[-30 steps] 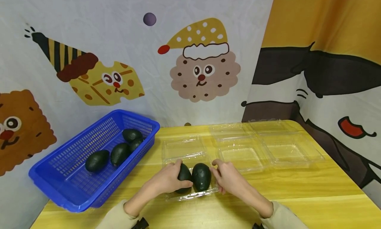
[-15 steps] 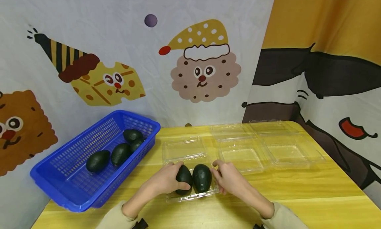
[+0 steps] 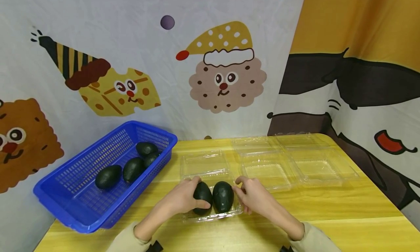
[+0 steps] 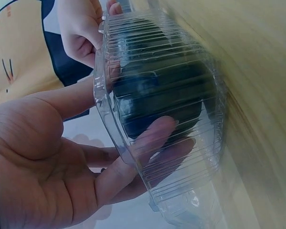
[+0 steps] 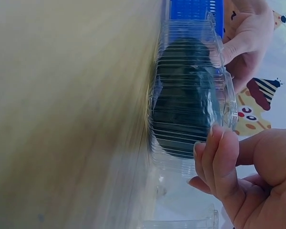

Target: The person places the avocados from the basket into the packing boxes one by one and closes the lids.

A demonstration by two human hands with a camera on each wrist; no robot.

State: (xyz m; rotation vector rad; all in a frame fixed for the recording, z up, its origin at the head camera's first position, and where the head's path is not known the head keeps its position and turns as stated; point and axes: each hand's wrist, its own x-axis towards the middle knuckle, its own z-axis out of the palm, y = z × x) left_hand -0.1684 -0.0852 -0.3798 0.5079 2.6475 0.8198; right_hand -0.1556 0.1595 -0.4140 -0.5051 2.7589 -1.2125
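Observation:
Two dark green avocados lie side by side in an open clear plastic clamshell container [image 3: 210,218] at the front of the table. My left hand [image 3: 183,197] grips the left avocado [image 3: 202,197], its thumb across the near side; the left wrist view shows fingertips through the ribbed wall. Beside it sits the right avocado [image 3: 223,196], also showing through the wall in the right wrist view. Curled fingers of my right hand [image 3: 254,195] hold the container's right side, with fingertips against the outer wall in the right wrist view. The container's lid [image 3: 203,161] lies folded back, away from me.
A blue plastic basket [image 3: 73,175] with several avocados [image 3: 108,177] stands at the left. Two more open clear containers, a nearer-middle container [image 3: 267,173] and a right container [image 3: 316,170], lie on the wooden table [image 3: 311,204]. A printed cloth [image 3: 147,33] hangs behind.
Almost nothing moves. My left thumb has slid slightly down and left on the left avocado; my right hand stays at the container's side.

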